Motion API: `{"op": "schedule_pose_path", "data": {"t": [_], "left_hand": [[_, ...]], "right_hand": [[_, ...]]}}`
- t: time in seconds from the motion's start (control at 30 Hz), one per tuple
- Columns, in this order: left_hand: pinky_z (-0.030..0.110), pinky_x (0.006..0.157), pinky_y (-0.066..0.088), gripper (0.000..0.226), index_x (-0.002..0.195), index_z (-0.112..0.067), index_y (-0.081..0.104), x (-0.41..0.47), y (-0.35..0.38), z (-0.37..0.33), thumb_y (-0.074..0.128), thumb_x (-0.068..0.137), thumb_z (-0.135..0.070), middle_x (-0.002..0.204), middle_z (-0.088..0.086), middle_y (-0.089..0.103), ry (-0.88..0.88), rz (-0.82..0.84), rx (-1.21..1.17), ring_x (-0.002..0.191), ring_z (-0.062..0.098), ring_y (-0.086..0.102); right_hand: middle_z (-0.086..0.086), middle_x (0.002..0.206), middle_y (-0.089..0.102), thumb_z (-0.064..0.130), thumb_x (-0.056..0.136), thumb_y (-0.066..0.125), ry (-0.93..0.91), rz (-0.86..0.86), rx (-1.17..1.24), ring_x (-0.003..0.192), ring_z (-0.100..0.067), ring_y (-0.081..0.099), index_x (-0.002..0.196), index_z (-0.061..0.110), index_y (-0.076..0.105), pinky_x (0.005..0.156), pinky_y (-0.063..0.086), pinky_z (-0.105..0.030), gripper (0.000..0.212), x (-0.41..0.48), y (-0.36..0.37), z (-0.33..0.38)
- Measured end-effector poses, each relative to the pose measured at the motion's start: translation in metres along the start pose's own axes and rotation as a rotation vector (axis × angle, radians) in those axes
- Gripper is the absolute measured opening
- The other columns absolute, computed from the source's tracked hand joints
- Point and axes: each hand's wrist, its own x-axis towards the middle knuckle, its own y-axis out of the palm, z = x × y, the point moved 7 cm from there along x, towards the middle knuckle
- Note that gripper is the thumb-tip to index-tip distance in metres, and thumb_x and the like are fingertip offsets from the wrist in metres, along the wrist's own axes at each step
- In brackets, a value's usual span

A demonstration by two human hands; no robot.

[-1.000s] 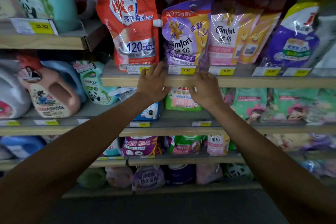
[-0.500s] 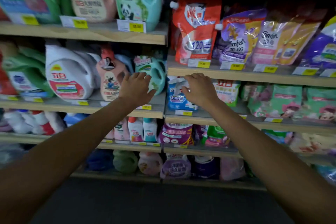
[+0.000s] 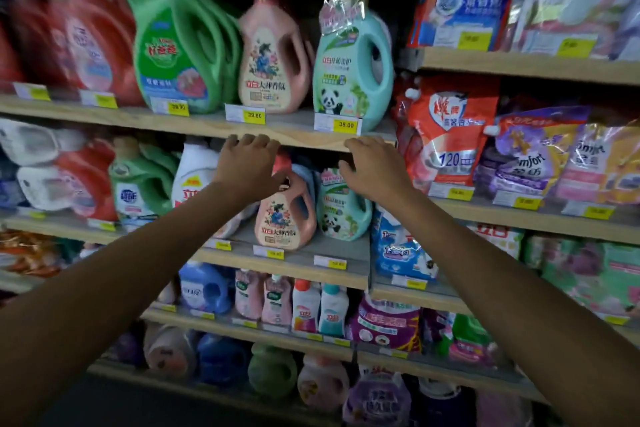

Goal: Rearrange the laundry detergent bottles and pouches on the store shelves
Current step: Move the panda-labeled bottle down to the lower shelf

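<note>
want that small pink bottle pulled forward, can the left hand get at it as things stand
Probably yes: the left hand is open right at the small pink bottle, its thumb by the cap, and nothing stands in front.

Store shelving with detergent. Both bare arms reach forward; the left hand [image 3: 247,166] and right hand [image 3: 375,168], fingers loosely curled and empty, hover at the front edge of the wooden shelf [image 3: 298,137] bearing a pink bottle [image 3: 272,55] and a teal panda bottle [image 3: 349,69]. Pouches, among them a red pouch [image 3: 446,135], fill the right bay.
</note>
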Motion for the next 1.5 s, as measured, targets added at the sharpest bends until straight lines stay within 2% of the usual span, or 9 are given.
{"op": "schedule_pose_path", "data": {"t": [0.27,0.47,0.57,0.7,0.83,1.03,1.17,1.33,1.5], "left_hand": [[0.045,0.105,0.03,0.059,0.131,-0.01,0.046,0.102,-0.002,0.003,0.047,0.088,-0.051,0.134,0.011,0.053,0.126,-0.101,0.056,0.124,0.03,0.047],[0.045,0.1,0.035,0.07,0.139,-0.011,0.035,0.188,0.005,-0.011,0.044,0.088,-0.057,0.137,0.011,0.051,0.151,-0.207,-0.053,0.124,0.031,0.048],[0.049,0.102,0.037,0.086,0.149,-0.012,0.013,0.222,0.024,-0.01,0.045,0.086,-0.062,0.151,0.011,0.034,0.087,-0.17,-0.273,0.131,0.033,0.042],[0.049,0.102,0.044,0.101,0.148,-0.015,-0.011,0.255,0.059,-0.007,0.057,0.085,-0.053,0.151,0.009,0.034,0.049,-0.004,-0.967,0.126,0.026,0.052],[0.045,0.098,0.05,0.064,0.129,-0.026,0.027,0.274,0.078,-0.012,0.069,0.082,-0.037,0.127,0.0,0.058,0.021,0.05,-1.391,0.109,0.017,0.062],[0.046,0.092,0.054,0.053,0.125,-0.012,0.051,0.294,0.092,-0.02,0.074,0.079,-0.023,0.116,0.01,0.068,0.149,0.174,-1.638,0.105,0.027,0.067],[0.042,0.088,0.056,0.048,0.12,-0.015,0.059,0.296,0.096,-0.021,0.076,0.076,-0.026,0.113,0.008,0.071,0.244,0.236,-1.694,0.103,0.025,0.068],[0.031,0.077,0.058,0.059,0.117,-0.02,0.06,0.296,0.095,-0.015,0.083,0.065,-0.036,0.111,0.004,0.072,0.27,0.292,-1.71,0.104,0.025,0.068],[0.049,0.094,0.051,0.055,0.125,-0.018,0.054,0.281,0.085,-0.011,0.077,0.076,-0.024,0.122,0.011,0.066,0.302,0.276,-1.72,0.113,0.03,0.063]], "right_hand": [[-0.017,0.116,0.059,0.033,0.089,0.047,0.112,-0.183,-0.034,0.111,-0.035,0.052,0.121,0.004,0.053,0.087,0.045,-0.043,0.043,0.08,-0.01,-0.032],[-0.018,0.138,0.04,0.036,0.09,0.048,0.222,-0.293,-0.029,0.121,-0.037,0.044,0.141,0.007,0.031,0.087,0.044,-0.046,0.062,0.138,-0.014,-0.072],[-0.018,0.153,0.02,0.045,0.088,0.053,0.251,-0.333,0.019,0.134,-0.037,0.033,0.148,0.009,0.014,0.096,0.045,-0.048,0.08,0.161,-0.005,-0.083],[-0.014,0.158,0.008,0.053,0.08,0.063,0.315,-0.371,0.19,0.139,-0.036,0.025,0.15,0.01,-0.003,0.098,0.044,-0.05,0.105,0.181,0.014,-0.097],[-0.014,0.152,0.017,0.06,0.069,0.07,0.358,-0.421,0.287,0.137,-0.034,0.026,0.15,0.013,-0.007,0.1,0.04,-0.047,0.122,0.192,0.024,-0.109],[-0.011,0.144,0.02,0.059,0.061,0.077,0.448,-0.324,0.494,0.132,-0.034,0.034,0.147,0.038,-0.011,0.092,0.041,-0.039,0.125,0.202,0.038,-0.13],[-0.011,0.151,0.017,0.052,0.058,0.082,0.543,-0.249,0.641,0.136,-0.032,0.031,0.147,0.037,-0.009,0.096,0.037,-0.035,0.129,0.207,0.046,-0.142],[-0.004,0.128,0.036,0.04,0.054,0.088,0.577,-0.356,0.732,0.126,-0.025,0.04,0.137,0.02,0.023,0.088,0.034,-0.029,0.107,0.207,0.044,-0.143],[-0.006,0.129,0.037,0.04,0.054,0.087,0.519,-0.45,0.681,0.126,-0.025,0.038,0.135,0.024,0.026,0.093,0.035,-0.032,0.103,0.196,0.036,-0.128]]}}
